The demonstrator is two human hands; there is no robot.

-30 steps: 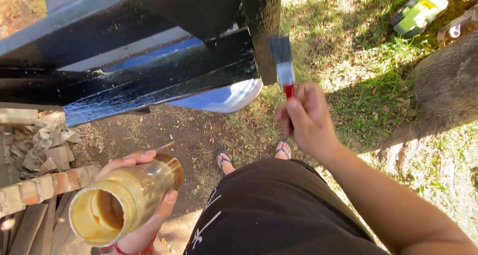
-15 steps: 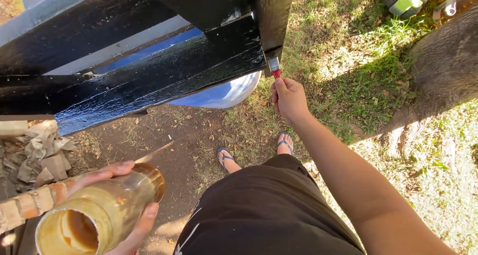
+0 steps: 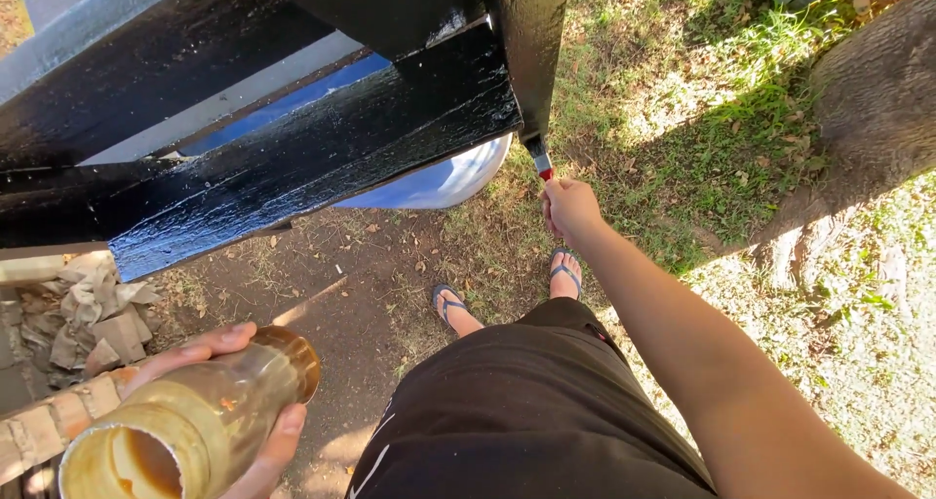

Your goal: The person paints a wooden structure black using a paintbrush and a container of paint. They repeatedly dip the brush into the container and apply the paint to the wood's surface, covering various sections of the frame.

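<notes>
Head view: paintbrush (image 3: 539, 158) at frame centre top, bristles against lower end of black post (image 3: 531, 51). Right hand (image 3: 570, 209) clamped on its red handle. Left hand (image 3: 229, 402), lower left, wrapped around open amber jar (image 3: 185, 431). Glossy black boards (image 3: 292, 158) upper left.

Bright sunlight falls on patchy green grass (image 3: 741, 80), bare brown dirt (image 3: 341, 294), a thick grey tree trunk (image 3: 868, 119) and stacked bricks (image 3: 58, 421).

One head-worn camera looked steeply down from close above the person's own body, facing forward over black shorts and sandalled feet toward the black-painted timber frame (image 3: 322, 148) and grass.
</notes>
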